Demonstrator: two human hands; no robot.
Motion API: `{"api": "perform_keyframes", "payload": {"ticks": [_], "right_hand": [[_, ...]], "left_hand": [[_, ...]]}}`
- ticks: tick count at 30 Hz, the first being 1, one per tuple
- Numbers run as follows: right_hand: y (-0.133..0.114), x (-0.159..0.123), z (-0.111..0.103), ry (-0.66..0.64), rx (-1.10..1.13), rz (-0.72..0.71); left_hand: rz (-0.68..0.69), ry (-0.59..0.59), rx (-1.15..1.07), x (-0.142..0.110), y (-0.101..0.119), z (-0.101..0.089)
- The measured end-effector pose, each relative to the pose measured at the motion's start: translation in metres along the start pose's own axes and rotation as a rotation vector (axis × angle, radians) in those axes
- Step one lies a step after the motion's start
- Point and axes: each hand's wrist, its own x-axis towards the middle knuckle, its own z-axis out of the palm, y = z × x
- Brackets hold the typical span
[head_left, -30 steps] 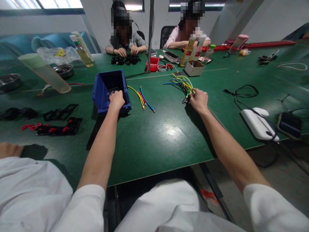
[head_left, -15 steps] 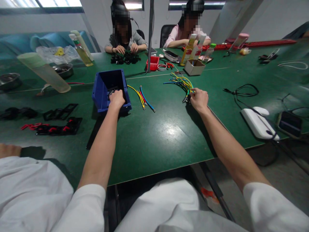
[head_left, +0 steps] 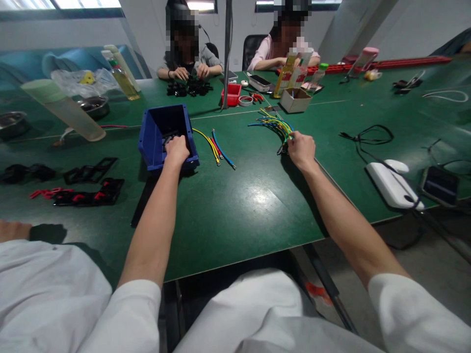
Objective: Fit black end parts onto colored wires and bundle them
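My left hand (head_left: 177,151) reaches into a blue plastic bin (head_left: 146,142) that holds small dark parts (head_left: 169,137). Its fingers are mostly hidden from me, so what they grip does not show. My right hand (head_left: 301,148) is closed at the near end of a bundle of yellow, blue and green cables (head_left: 276,122) with metal lugs. Its fingertips press on the cables, partly hidden behind the hand. Between the hands, beside the bin, lie a few loose cables (head_left: 222,148) in yellow, red and blue.
Black and red plastic parts (head_left: 88,193) lie left of the bin. A white device (head_left: 393,184) with a black cord rests at right. A metal pole (head_left: 227,54), a red box (head_left: 231,94) and a small carton (head_left: 295,100) stand farther back. Two people work across the table.
The view has shifted very slightly. Both hands keep nearly the same places, the left in the bin and the right at the cable bundle.
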Motion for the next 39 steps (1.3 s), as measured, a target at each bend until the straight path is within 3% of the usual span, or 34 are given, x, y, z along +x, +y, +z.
{"api": "perform_keyframes", "payload": {"ticks": [30, 39], "right_hand": [[-0.0033, -0.0022, -0.0010, 0.009, 0.003, 0.058], [-0.0097, -0.0067, -0.0078, 0.090, 0.036, 0.033]], "left_hand": [[-0.005, 0.010, -0.021, -0.0028, 0.0009, -0.0016], [-0.011, 0.007, 0.003, -0.0033, 0.0011, -0.0020]]}}
